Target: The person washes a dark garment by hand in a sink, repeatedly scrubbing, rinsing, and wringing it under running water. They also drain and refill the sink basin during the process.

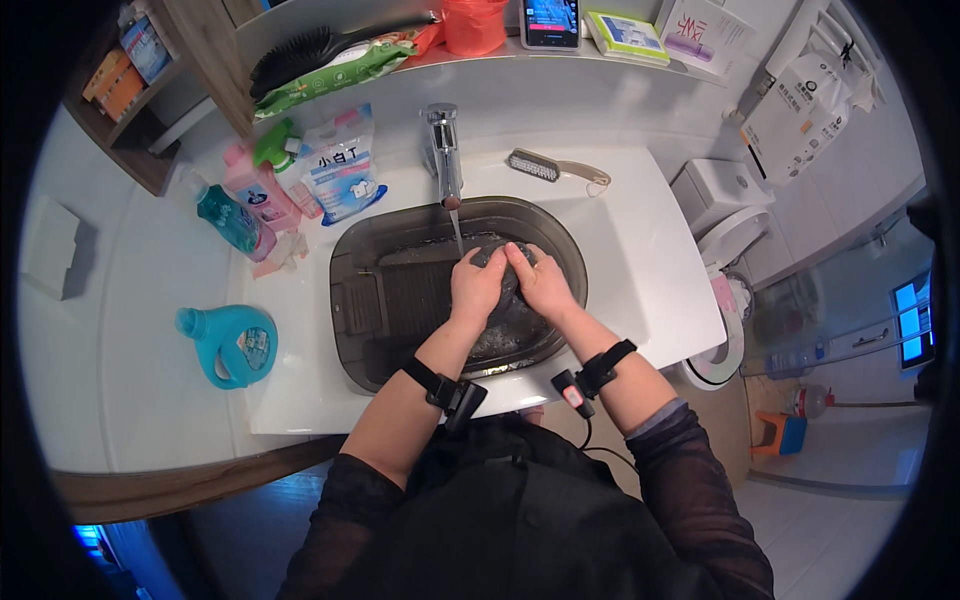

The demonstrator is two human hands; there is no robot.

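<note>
My left hand and my right hand are side by side over the right part of a dark translucent washbasin, thumbs close together. Both grip a wet, dark grey cloth, bunched up; part of it hangs down towards the water. The basin stands in a white sink and has a ribbed washboard moulded into its left side. From the chrome faucet a stream of water runs down just beyond my left hand. Foamy water shows below the cloth.
A scrubbing brush lies right of the faucet. Left stand a teal detergent jug, a green bottle, a pink bottle, a spray bottle and a detergent bag. A shelf above holds a hairbrush and a phone.
</note>
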